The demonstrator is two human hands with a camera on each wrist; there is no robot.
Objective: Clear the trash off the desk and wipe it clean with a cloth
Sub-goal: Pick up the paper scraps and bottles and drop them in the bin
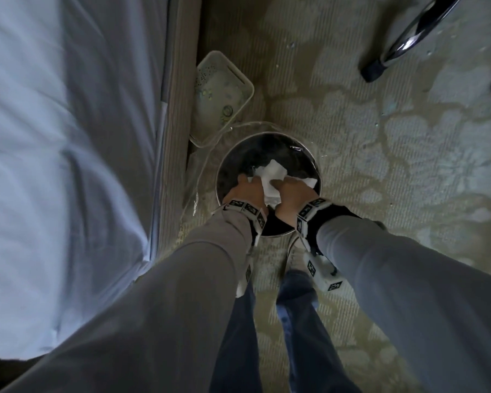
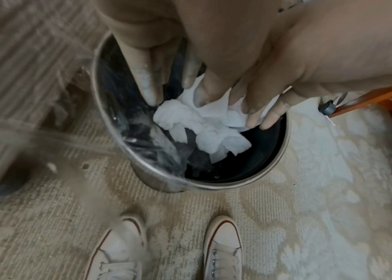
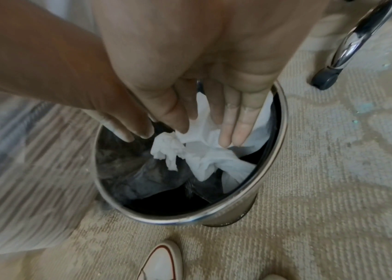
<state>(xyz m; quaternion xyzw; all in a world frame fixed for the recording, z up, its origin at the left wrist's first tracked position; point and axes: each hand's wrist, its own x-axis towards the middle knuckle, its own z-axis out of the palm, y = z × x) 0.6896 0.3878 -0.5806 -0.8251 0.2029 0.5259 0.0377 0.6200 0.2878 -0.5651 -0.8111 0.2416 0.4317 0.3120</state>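
A round metal trash bin stands on the carpet just in front of my feet. Crumpled white tissue paper lies at its mouth, on dark contents. Both my hands reach into the bin. My right hand presses straight fingers down on the tissue. My left hand points its straight fingers down at the bin's left inner side, touching the tissue's edge. A clear plastic liner hangs over the left rim.
A bed with a white sheet runs along the left. A pale plastic basket sits between bed and bin. A chrome chair leg with a caster stands at the back right. My white sneakers are on patterned carpet.
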